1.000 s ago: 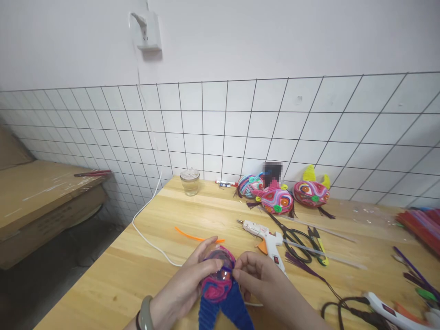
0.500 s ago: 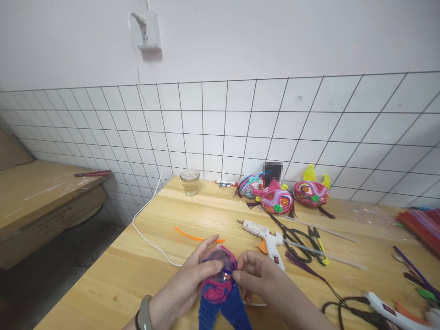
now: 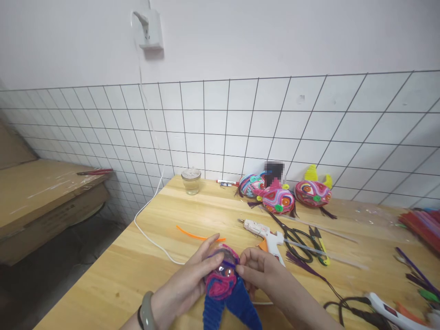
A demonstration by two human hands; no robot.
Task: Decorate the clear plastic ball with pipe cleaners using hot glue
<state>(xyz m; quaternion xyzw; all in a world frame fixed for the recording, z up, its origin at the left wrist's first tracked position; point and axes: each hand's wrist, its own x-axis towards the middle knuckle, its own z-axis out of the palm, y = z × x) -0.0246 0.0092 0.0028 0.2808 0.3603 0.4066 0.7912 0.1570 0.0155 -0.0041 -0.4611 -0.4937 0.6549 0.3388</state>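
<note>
A clear plastic ball craft (image 3: 220, 288), partly covered in pink and blue coiled pipe cleaner, rests in my left hand (image 3: 185, 284). The thumb lies on top of it and the other fingers go around its far side. Two blue pipe-cleaner fins (image 3: 243, 306) point down toward me. Across the clear part runs a purple pipe cleaner (image 3: 229, 264), its right end pinched between thumb and finger of my right hand (image 3: 261, 272). Just beyond my hands lie an orange pipe cleaner (image 3: 190, 235) and a white glue gun (image 3: 256, 228).
Black scissors (image 3: 304, 245) and yellow-handled snips (image 3: 320, 247) lie right of the glue gun. Pipe-cleaner fish (image 3: 278, 201) sit by the wall near a lidded glass (image 3: 191, 182). A white cable (image 3: 151, 240) crosses the left side. Another white tool (image 3: 388, 309) lies front right.
The ball craft has shifted slightly right and turned, its blue fins swinging right. The purple pipe cleaner now stretches more plainly across the clear part. Both hands keep their hold.
</note>
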